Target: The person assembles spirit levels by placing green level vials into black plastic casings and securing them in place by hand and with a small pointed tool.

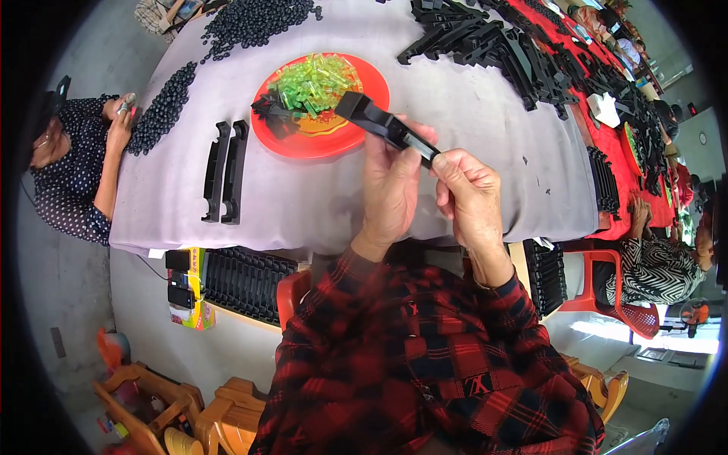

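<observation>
Both hands hold one long black plastic part (373, 120) above the table's near side, tilted with its far end up to the left. My left hand (392, 186) wraps around its middle, thumb along the side. Closed at the near end, my right hand (472, 186) pinches the part between thumb and fingers. Just beyond lies a red plate (371, 72) with a heap of green translucent pieces (315, 83) and some dark pieces (277, 114) on its left. Two similar black parts (226, 173) lie side by side left of the plate.
Small black beads (254, 26) are heaped at the far left; a second pile (161, 108) lies near a seated person (76, 163). Many black parts (493, 57) cover the far right. Below the table edge are stacked black parts (250, 284) and a red chair (292, 296).
</observation>
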### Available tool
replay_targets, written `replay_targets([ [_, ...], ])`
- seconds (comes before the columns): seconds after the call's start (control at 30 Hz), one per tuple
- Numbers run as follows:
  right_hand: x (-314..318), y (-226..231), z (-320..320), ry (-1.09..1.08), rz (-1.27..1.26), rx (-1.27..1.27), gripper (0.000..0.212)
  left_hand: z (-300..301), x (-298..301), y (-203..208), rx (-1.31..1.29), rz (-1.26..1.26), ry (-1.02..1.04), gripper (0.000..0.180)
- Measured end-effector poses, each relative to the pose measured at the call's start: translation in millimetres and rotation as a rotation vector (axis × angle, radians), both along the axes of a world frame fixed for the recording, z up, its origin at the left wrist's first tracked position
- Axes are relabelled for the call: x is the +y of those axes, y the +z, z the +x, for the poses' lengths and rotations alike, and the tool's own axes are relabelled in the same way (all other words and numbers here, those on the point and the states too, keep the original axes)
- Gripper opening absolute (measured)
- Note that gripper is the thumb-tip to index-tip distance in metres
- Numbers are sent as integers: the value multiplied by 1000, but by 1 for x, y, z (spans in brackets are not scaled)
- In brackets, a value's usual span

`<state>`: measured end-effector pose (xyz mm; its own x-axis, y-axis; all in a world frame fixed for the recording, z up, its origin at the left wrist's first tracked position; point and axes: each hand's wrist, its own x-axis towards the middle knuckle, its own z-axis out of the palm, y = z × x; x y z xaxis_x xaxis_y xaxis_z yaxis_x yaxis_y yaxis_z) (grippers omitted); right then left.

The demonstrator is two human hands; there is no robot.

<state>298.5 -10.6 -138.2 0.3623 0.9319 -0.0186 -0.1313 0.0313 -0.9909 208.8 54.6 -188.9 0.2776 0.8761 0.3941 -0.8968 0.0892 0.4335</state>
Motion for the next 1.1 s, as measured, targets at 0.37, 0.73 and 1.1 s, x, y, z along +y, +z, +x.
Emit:
replay_targets([
  [0.37,-3,2,1,-54,-27,-4,22,0,-5,2,125,91,64,52],
  [0.73,2,-6,-5,-97,-23,-104,20,8,-8,-3,214,100,251,42],
  [1.1,4,-14,-10,-170,-6,-177,22,10,-6,-6,276,55,311,43],
])
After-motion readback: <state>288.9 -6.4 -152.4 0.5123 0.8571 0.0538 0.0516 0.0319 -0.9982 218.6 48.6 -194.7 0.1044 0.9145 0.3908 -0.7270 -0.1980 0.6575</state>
